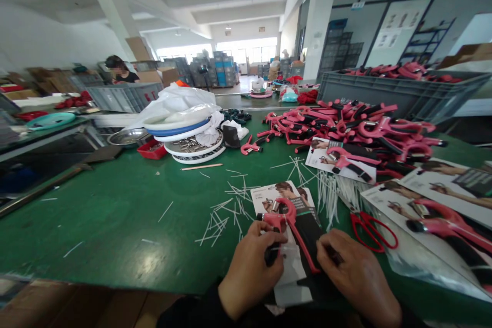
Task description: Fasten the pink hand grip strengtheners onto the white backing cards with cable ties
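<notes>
A pink and black hand grip (303, 238) lies on a printed card (294, 271) at the front edge of the green table. My left hand (255, 261) is wrapped round the grip's left handle, thumb and finger pressed together near a thin white tie. Beside the right handle, my right hand (351, 271) has its fingers curled and closed; what they pinch, if anything, is too small to make out. White cable ties (234, 210) are scattered left of the card, and a bunch of them (328, 200) lies behind my right hand.
Red-handled scissors (372, 230) and carded grips (453, 225) lie at the right. A large pile of pink grips (346, 128) stands before a grey crate (403, 95). Stacked round trays (192, 143) and a red tray (151, 149) sit farther back. A person (121, 72) is at the far left.
</notes>
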